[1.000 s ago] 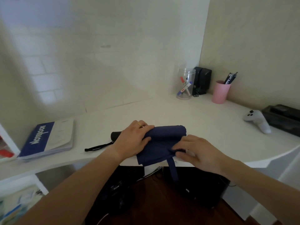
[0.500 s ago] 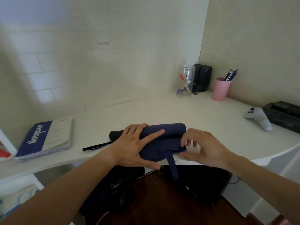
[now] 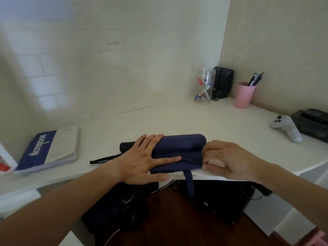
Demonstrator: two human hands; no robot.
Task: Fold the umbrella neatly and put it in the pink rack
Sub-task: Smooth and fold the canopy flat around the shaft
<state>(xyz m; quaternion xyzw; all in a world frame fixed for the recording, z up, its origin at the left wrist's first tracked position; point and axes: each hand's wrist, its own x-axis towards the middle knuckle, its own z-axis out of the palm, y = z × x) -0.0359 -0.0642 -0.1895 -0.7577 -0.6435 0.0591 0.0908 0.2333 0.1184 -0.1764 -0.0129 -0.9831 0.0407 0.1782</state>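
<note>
You are pressing your left hand (image 3: 142, 160) flat on the navy folding fabric umbrella (image 3: 179, 151) at the white bench's (image 3: 177, 121) near edge, your right hand (image 3: 229, 160) pinching its end. Rolling is underway; its strap (image 3: 190, 183) is dangling unfastened, and no pink rack is clearly showing.

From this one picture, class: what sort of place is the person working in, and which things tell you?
Probably a home study corner: a white desk holding a notebook, a pink pen cup and a game controller.
</note>
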